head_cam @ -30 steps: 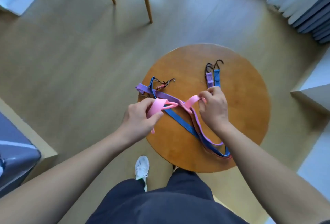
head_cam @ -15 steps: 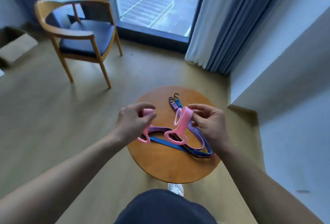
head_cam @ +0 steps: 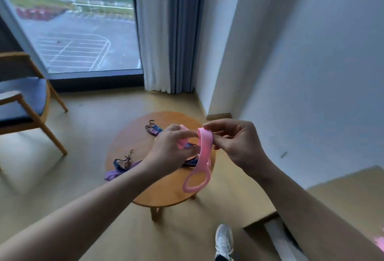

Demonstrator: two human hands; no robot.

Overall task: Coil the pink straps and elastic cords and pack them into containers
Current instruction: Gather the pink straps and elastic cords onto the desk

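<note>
Wall (head_cam: 311, 52), white, fills the right side. Window (head_cam: 68, 32) on the left, showing a marked car park outside. Curtain (head_cam: 172, 32), white and blue-grey, hangs between them.

Chair (head_cam: 22, 102), wood with a blue seat, at the left edge. Table (head_cam: 166, 190), round and wooden, on a pale floor (head_cam: 83, 136).

Both hands are raised over the table. Left hand (head_cam: 172, 152) has its fingers curled, pinching one end of the strap (head_cam: 204, 156). Right hand (head_cam: 239, 146) pinches the strap's top fold between thumb and fingers. The strap is pink and clear of the tabletop; its looped end dangles below the hands.

Cords (head_cam: 122, 165), purple and blue with dark hooks, lie on the table, partly behind the left wrist. More hooks (head_cam: 153, 129) sit at the far rim.

Shoe (head_cam: 223, 240), white, is on the floor near the bottom edge.
</note>
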